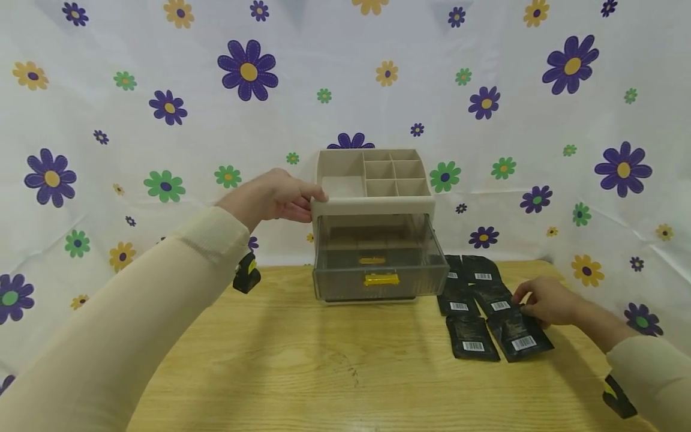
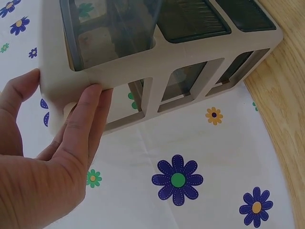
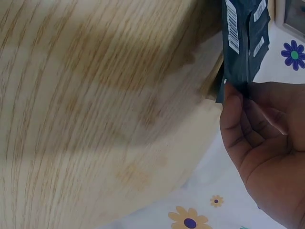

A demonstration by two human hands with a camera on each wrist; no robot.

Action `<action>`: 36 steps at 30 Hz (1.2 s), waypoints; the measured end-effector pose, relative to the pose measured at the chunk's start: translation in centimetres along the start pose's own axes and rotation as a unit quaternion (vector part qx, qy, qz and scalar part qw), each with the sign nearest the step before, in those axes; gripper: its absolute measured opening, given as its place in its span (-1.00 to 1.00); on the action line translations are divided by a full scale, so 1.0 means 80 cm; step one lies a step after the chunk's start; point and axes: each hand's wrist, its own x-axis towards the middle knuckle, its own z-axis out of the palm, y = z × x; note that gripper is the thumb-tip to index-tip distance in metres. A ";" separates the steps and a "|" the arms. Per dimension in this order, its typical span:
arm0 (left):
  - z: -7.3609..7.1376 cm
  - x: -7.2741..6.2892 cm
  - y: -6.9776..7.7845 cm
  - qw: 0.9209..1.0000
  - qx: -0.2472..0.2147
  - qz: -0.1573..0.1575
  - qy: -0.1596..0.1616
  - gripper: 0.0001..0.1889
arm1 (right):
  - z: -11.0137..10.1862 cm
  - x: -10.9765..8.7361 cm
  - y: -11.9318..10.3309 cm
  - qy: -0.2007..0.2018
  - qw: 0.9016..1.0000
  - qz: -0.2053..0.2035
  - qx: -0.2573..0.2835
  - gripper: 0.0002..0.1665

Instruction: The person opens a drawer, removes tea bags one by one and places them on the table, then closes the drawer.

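A beige desktop drawer organizer [image 1: 372, 207] stands at the back of the table, its upper smoky see-through drawer [image 1: 345, 285] pulled out by its yellow handle side. My left hand [image 1: 278, 198] grips the organizer's upper left corner, thumb and fingers on either side of it in the left wrist view. To the right lie several flat black packets [image 1: 472, 336] with white barcode labels, set out in two columns. My right hand [image 1: 553, 303] pinches the upper edge of the front right packet [image 1: 518, 336]; thumb and finger meet on its edge in the right wrist view.
The wooden table [image 1: 324, 372] has its far edge against a white flowered cloth [image 1: 302, 126]. Small open compartments [image 1: 380, 171] form the organizer's top. A lower drawer with a yellow handle [image 1: 372, 260] shows through the pulled-out one.
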 end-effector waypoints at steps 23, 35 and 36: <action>0.000 -0.001 0.002 1.000 0.002 -0.002 -0.003 -0.38 | -0.055 -0.006 -0.167 0.176 0.956 -0.104 -0.209 -0.84; 0.000 -0.001 0.002 1.000 0.002 -0.003 -0.005 -0.37 | -0.026 -0.021 -0.257 0.343 0.862 -0.310 -0.206 -0.78; 0.000 -0.001 0.002 1.000 0.002 -0.003 -0.004 -0.37 | -0.021 -0.021 -0.261 0.341 0.857 -0.327 -0.207 -0.74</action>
